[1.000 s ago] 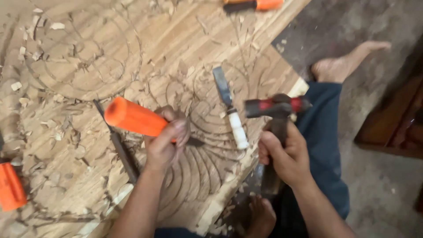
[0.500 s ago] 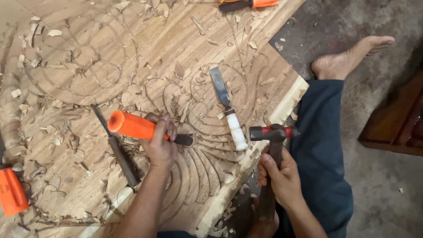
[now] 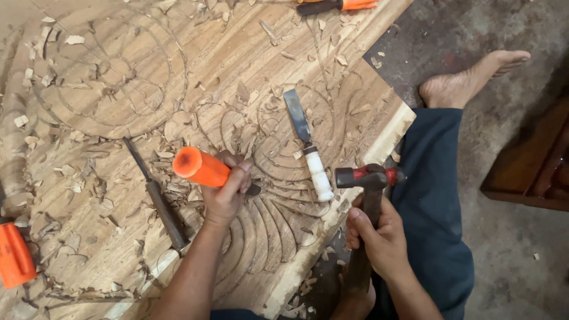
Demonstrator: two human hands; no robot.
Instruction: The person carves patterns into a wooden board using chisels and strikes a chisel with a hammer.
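My left hand [image 3: 228, 192] grips an orange-handled chisel [image 3: 201, 167], its blade tip resting on the carved fan pattern of a large wooden panel [image 3: 195, 77]. My right hand [image 3: 379, 237] holds a hammer [image 3: 368, 178] by its wooden handle, the dark and red head raised just off the panel's right edge, to the right of the chisel. A white-handled chisel [image 3: 308, 148] lies on the panel between the two hands.
A thin dark-handled chisel [image 3: 155, 195] lies left of my left hand. Orange-handled tools rest at the left edge [image 3: 15, 255] and top edge [image 3: 338, 6]. Wood chips cover the panel. My bare foot [image 3: 468, 80] and dark trouser leg [image 3: 432, 195] lie right of the panel, beside a wooden piece [image 3: 533, 166].
The hammer dropped from its raised position and now sits lower, near the panel edge. The chisel handle shifted slightly lower and leftward, then steadied on the carving.
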